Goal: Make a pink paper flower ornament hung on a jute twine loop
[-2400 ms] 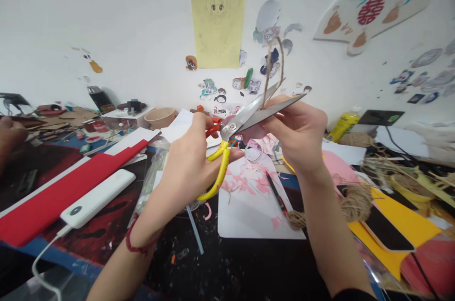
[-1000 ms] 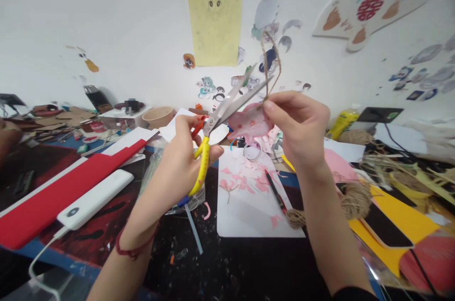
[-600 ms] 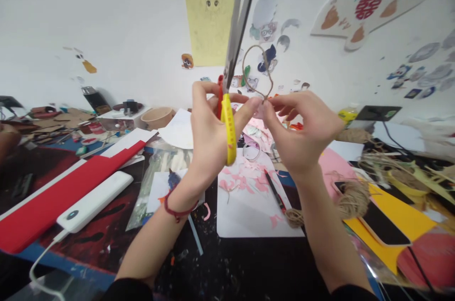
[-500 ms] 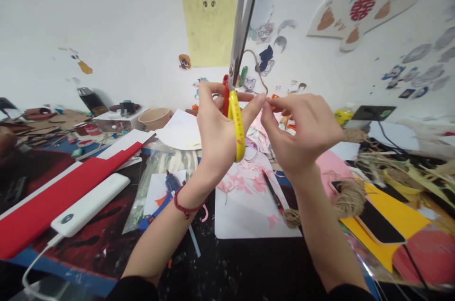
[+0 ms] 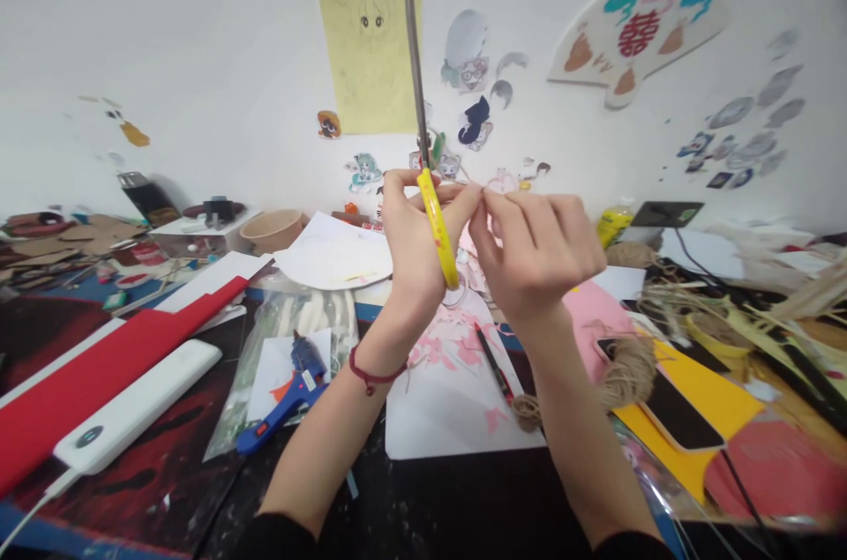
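The fingertips point(image 5: 472, 198) of both hands meet at mid-height above the desk; the right hand point(image 5: 546, 247) has its fingers curled, thumb and forefinger brought in to the left's, but whatever they may grip there is hidden, so I cannot tell if they pinch anything; the left hand point(image 5: 416, 242) also keeps hold of the scissors point(image 5: 439, 229), yellow loop hanging over the thumb side, blades upright and nearly edge-on, their gap unreadable.

Good handling here, I judge, means small moves of the tips alone; wrists steady, left thumb free to work without swinging the loop, points aimed up and away from the face; if the metal wobbles, setting the scissors down would be safer.

Below lie a white sheet point(image 5: 456, 423) strewn with pink scraps point(image 5: 453, 344) and, at its right, a pen point(image 5: 493, 363); beside the left forearm, a glue gun point(image 5: 291, 401), best not brushed in case it is hot; beyond the right forearm, twine point(image 5: 630, 370) and a phone point(image 5: 681, 410).
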Demonstrator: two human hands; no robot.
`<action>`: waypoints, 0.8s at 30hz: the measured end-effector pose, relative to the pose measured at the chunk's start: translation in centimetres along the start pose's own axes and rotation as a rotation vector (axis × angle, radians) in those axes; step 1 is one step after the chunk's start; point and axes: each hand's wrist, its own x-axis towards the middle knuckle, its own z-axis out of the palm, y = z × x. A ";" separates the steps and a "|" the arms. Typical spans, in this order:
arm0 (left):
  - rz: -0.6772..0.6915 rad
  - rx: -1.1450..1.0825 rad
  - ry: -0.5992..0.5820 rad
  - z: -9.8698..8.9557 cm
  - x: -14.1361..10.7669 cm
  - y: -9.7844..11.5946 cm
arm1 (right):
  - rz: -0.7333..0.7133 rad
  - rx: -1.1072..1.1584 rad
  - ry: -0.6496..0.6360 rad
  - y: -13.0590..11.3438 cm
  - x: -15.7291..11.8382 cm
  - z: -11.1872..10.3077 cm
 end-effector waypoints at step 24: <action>0.053 -0.095 -0.437 -0.9 2.6 -1.1 | 0.707 0.884 -0.114 2.6 2.5 -2.3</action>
